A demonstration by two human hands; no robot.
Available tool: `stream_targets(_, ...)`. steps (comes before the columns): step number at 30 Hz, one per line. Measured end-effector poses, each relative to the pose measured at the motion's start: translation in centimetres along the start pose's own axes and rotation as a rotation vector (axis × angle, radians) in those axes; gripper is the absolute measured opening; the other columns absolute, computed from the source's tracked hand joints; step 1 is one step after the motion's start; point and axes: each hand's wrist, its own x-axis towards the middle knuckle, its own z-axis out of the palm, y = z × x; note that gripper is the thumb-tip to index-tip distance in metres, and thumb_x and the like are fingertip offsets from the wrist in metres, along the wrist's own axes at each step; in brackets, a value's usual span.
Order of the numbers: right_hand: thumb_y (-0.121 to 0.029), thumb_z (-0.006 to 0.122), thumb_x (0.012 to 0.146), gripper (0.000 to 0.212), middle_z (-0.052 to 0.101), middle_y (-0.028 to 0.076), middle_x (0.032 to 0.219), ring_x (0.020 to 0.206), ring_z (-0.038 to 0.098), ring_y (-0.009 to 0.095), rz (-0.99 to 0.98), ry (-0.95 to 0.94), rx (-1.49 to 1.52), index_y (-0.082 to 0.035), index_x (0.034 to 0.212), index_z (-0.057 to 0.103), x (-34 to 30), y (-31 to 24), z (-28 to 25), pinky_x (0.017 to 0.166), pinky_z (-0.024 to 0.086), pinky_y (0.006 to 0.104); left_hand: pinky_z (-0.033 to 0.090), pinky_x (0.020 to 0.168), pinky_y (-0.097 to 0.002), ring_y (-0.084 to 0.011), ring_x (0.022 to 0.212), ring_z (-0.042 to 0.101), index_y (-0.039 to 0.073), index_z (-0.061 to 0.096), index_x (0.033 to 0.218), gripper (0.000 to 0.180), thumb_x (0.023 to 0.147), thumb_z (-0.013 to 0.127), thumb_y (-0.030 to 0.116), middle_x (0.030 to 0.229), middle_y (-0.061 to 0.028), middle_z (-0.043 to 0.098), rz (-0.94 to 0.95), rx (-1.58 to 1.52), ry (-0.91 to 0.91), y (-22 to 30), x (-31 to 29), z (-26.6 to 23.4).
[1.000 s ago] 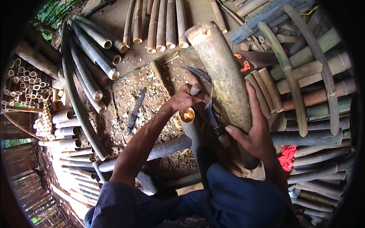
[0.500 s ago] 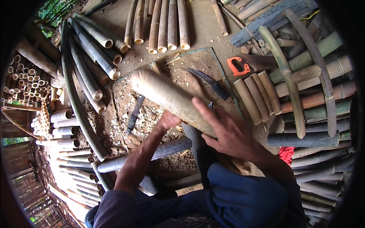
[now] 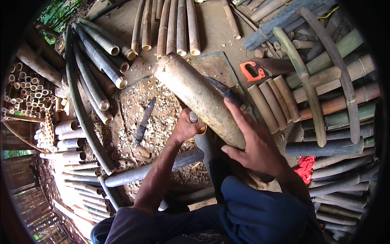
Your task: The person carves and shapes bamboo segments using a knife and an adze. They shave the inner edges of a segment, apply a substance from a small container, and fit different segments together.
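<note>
A thick, pale bamboo tube (image 3: 199, 99) slants across the middle, its far end up and to the left. My right hand (image 3: 258, 146) grips its near end, the thumb on one side and the fingers stretched along the other. Against the tube's left side is my left hand (image 3: 187, 127), its fingers curled closed; a small rounded tip shows at the fist, but what it holds is hidden. Just under that fist stands the open end of a dark bamboo post (image 3: 204, 143). A knife with a dark wrapped handle (image 3: 141, 133) lies on the ground to the left.
Wood shavings (image 3: 158, 118) cover the ground. A second knife (image 3: 229, 94) lies behind the tube. An orange-handled saw (image 3: 254, 72) is at right, near short bamboo pieces (image 3: 268, 105). A bamboo pole (image 3: 150, 167) crosses before my legs. Long bamboo poles (image 3: 177, 30) lie at the back.
The tube's far end has swung right and toward the upper middle, and its blur is gone. Both hands have shifted slightly right, with the left also a little higher.
</note>
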Motion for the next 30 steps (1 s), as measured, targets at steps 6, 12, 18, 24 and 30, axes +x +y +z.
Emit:
stream_targets(6,-0.013,0.08,0.081,0.104,0.059,0.024,0.122,0.103,0.066,0.041,0.027,-0.164,-0.152,-0.02,0.166,0.022,-0.2,0.5,1.7,0.088,0.056,0.0464,0.057,0.09,-0.0411,-0.0259,0.104,0.067,-0.002,0.06,0.125,0.035,0.091,0.065,0.003,0.118,-0.0147,0.069,0.346,0.302,0.19,-4.8,-0.2,0.5)
stream_targets(12,-0.013,0.08,0.081,0.105,0.057,0.026,0.136,0.114,0.063,0.046,0.232,-0.188,-0.02,-0.02,0.167,0.02,-1.0,1.0,0.8,0.1,0.051,0.0495,0.051,0.063,-0.0292,-0.0131,0.079,0.063,-0.001,0.07,0.098,0.024,0.097,0.07,0.023,0.084,-0.0059,0.064,0.037,-0.027,0.491,-2.6,-0.3,-0.7)
stream_targets(18,-0.014,0.08,0.082,0.105,0.051,0.026,0.147,0.13,0.056,0.045,0.119,-0.008,0.041,-0.013,0.167,0.018,-1.8,1.3,0.5,0.109,0.046,0.0488,0.054,0.062,-0.0298,-0.0119,0.068,0.067,0.002,0.077,0.091,0.02,0.092,0.074,0.021,0.079,-0.0066,0.075,0.0,0.011,0.113,0.2,-0.6,-1.5)
stream_targets(24,-0.016,0.08,0.083,0.104,0.052,0.026,0.147,0.128,0.056,0.046,0.104,-0.174,-0.081,-0.016,0.167,0.019,-0.2,-0.2,2.6,0.109,0.046,0.0503,0.052,0.055,-0.0287,-0.0108,0.063,0.063,-0.001,0.067,0.088,0.005,0.092,0.067,0.003,0.071,-0.0043,0.067,0.145,-0.081,0.441,-3.5,-1.1,0.3)
stream_targets(30,-0.013,0.077,0.086,0.102,0.045,0.027,0.155,0.14,0.047,0.047,0.219,-0.21,0.05,-0.019,0.167,0.016,-1.4,-0.3,1.8,0.115,0.04,0.0509,0.046,0.054,-0.0297,-0.01,0.064,0.057,0.004,0.07,0.09,0.016,0.096,0.067,0.018,0.076,-0.0013,0.066,0.092,-0.252,0.215,-1.0,-0.5,-3.0)
